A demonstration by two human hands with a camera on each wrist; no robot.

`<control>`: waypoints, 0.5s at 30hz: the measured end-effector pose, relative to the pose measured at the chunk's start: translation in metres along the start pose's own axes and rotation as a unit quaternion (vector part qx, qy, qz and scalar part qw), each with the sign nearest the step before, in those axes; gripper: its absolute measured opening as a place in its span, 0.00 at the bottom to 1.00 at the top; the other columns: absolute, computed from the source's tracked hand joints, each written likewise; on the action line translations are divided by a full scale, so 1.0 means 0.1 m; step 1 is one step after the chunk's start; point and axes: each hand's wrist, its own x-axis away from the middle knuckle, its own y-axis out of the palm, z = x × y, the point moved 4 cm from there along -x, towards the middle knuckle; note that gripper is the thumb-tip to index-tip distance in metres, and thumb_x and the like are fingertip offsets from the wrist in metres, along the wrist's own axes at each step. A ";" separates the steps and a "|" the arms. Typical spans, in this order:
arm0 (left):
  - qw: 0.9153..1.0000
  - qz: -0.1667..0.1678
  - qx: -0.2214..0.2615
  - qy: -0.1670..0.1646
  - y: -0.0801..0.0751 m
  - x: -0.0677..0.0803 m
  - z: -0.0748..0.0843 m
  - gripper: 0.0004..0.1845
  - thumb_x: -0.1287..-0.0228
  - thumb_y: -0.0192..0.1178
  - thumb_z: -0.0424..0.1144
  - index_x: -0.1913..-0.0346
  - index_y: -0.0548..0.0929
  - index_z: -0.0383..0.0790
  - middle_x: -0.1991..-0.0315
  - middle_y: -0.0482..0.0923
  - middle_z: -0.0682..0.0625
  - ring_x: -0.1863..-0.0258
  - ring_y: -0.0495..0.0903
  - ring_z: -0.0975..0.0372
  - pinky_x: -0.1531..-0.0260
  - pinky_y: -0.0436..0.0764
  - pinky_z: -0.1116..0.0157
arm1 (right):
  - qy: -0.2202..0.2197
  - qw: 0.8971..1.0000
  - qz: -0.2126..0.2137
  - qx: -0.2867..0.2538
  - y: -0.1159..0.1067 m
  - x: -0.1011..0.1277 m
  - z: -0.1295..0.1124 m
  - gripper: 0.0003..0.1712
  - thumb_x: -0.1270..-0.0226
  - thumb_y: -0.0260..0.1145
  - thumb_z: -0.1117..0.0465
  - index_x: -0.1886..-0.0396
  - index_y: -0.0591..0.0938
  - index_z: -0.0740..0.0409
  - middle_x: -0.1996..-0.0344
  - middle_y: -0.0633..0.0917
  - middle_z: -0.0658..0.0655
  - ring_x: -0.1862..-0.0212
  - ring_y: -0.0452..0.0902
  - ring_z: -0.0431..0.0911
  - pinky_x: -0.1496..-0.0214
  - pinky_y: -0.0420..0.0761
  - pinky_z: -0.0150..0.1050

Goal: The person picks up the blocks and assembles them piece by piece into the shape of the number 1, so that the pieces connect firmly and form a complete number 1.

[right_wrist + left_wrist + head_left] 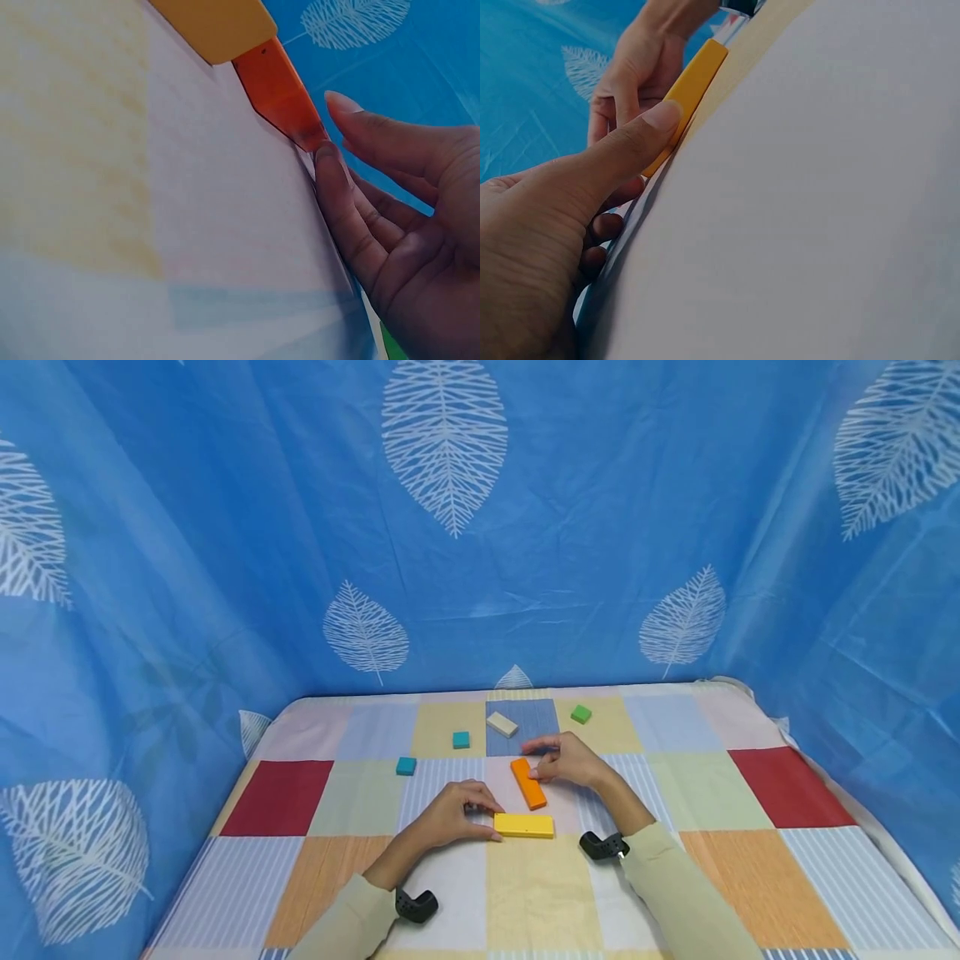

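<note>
My left hand point(453, 814) pinches the left end of a yellow rectangular block point(523, 826) between thumb and fingers. That block lies crosswise on the patchwork cloth; in the left wrist view the thumb point(649, 124) presses on its side. An orange rectangular block point(528, 783) lies slantwise just beyond it, its near end close to the yellow block. At the orange block's far end is my right hand point(573, 760). One fingertip point(328, 154) touches the orange block in the right wrist view, while another finger stands apart from it.
Farther back on the patchwork cloth point(360, 877) lie a white block point(502, 724), a green block point(581, 714) and two teal blocks, one nearer the middle point(461, 740) and one to the left point(406, 766). A blue leaf-print curtain point(525, 568) encloses the back and sides.
</note>
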 end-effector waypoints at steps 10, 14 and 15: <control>1.000 0.002 0.006 0.011 0.02 -0.03 0.01 0.16 0.49 0.80 0.46 0.56 0.92 0.48 0.63 0.84 0.63 0.61 0.79 0.68 0.54 0.80 0.67 | -0.017 1.000 -0.020 0.001 -0.01 0.02 0.03 0.26 0.36 0.72 0.69 0.38 0.80 0.72 0.66 0.89 0.61 0.71 0.80 0.43 0.62 0.83 0.35; 1.000 0.004 -0.003 0.013 0.03 -0.02 0.00 0.16 0.48 0.79 0.47 0.56 0.92 0.48 0.63 0.84 0.63 0.61 0.79 0.69 0.54 0.80 0.67 | -0.025 0.999 -0.023 0.002 0.00 0.01 0.04 0.25 0.36 0.72 0.70 0.40 0.81 0.72 0.68 0.89 0.61 0.72 0.81 0.43 0.63 0.83 0.35; 1.000 0.006 -0.004 0.012 0.02 -0.01 0.00 0.16 0.49 0.79 0.47 0.56 0.92 0.48 0.63 0.83 0.63 0.61 0.78 0.69 0.54 0.80 0.67 | -0.027 0.999 -0.024 0.003 0.01 0.00 0.04 0.25 0.36 0.72 0.69 0.40 0.81 0.71 0.68 0.89 0.60 0.72 0.81 0.42 0.63 0.83 0.35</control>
